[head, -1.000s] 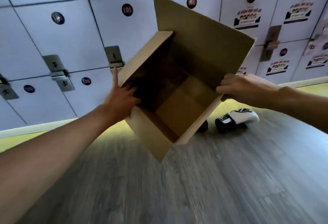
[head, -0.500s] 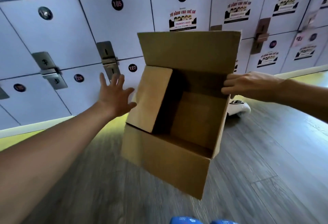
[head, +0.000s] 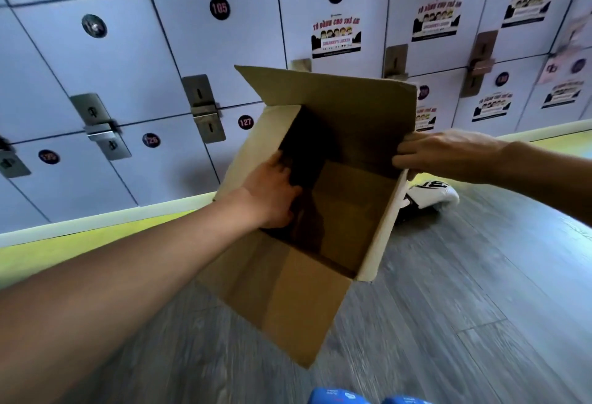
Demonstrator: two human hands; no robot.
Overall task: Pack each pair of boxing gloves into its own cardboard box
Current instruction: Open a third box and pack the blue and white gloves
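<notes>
A wall of pale numbered lockers (head: pixel 134 60) runs in front of me, with a yellow-green strip at its foot and grey wood-look floor (head: pixel 480 307) under everything. I hold the cardboard box (head: pixel 288 301) in the air, tilted, its open top turned toward me and its far flap standing up against the lockers.

My right hand (head: pixel 448 157) is pinched shut on the box's right wall near the top edge, fingers curled over the rim. My left hand (head: pixel 272 195) reaches into the opening, fingers loosely spread and pressing on the left inner flap and wall; it is not gripping anything that I can see. The inside looks empty, though the far corner is dark and I cannot be sure of it.

One white and black boxing glove (head: pixel 429 198) lies on the floor just behind the right side of the box, partly hidden by it. Something blue (head: pixel 339 397) shows at the bottom edge; I cannot tell what it is.

I judge the step to be opening and squaring the box before anything goes in. To do it well I should push the left flap fully outward so it does not spring back over the opening, keep the right hand's pinch firm so the box does not twist, then set it flat on the floor close to the glove with the bottom seated evenly.
</notes>
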